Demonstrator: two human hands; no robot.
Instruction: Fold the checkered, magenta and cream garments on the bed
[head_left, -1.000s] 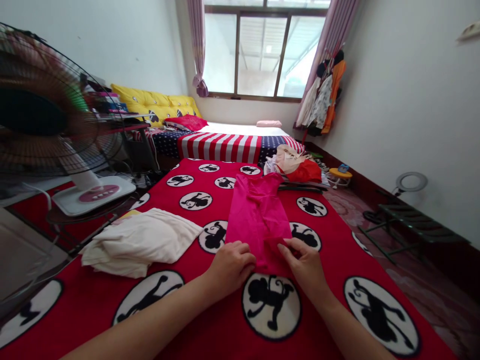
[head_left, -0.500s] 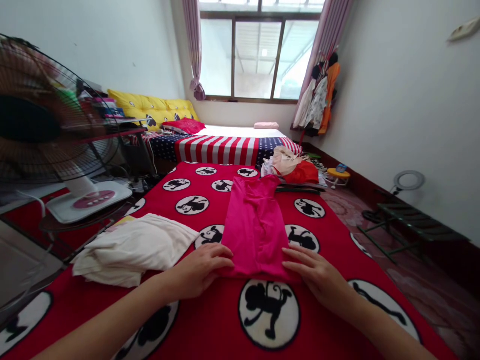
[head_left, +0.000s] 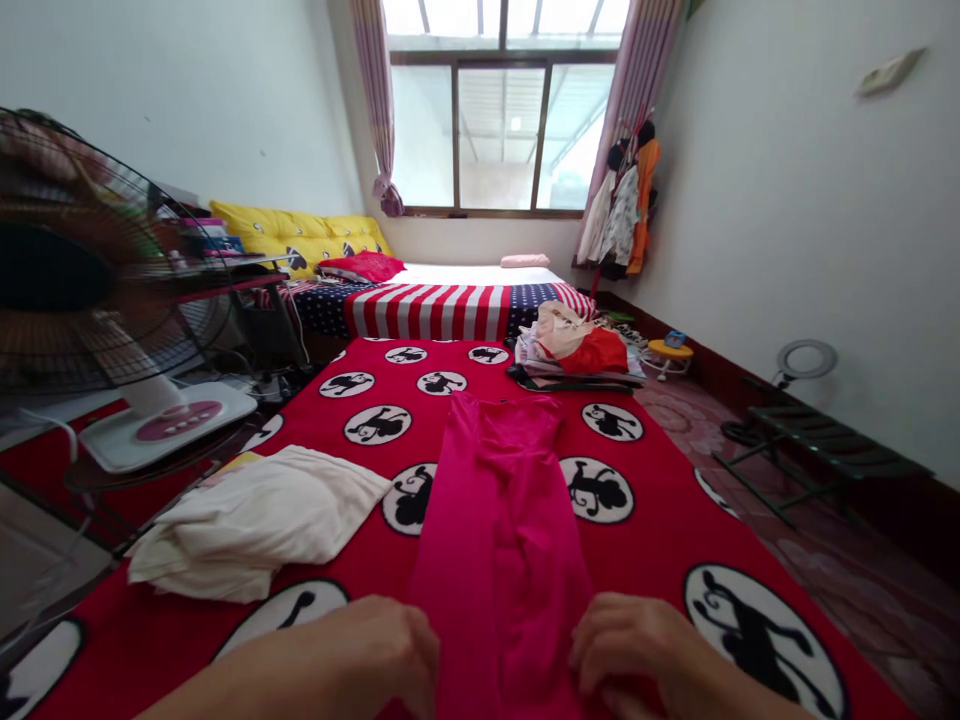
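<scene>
In the head view, a long pink garment (head_left: 501, 545) lies over the lower centre of the frame, spread on a red blanket (head_left: 652, 510) with round white patches showing black monkey figures. The left hand (head_left: 390, 645), at the bottom just left of centre, is at the garment's left edge; the right hand (head_left: 626, 640), bottom right of centre, is at its right edge. The two hands are apart, with the cloth between them, fingers curled; whether either grips the cloth I cannot tell. A folded white cloth (head_left: 266, 520) lies to the left of the garment, apart from it. Beyond the garment, right of centre, sits a pile of clothes (head_left: 581, 345) with red and beige pieces on top. A fan (head_left: 112, 280) stands at the left side of the frame.
</scene>
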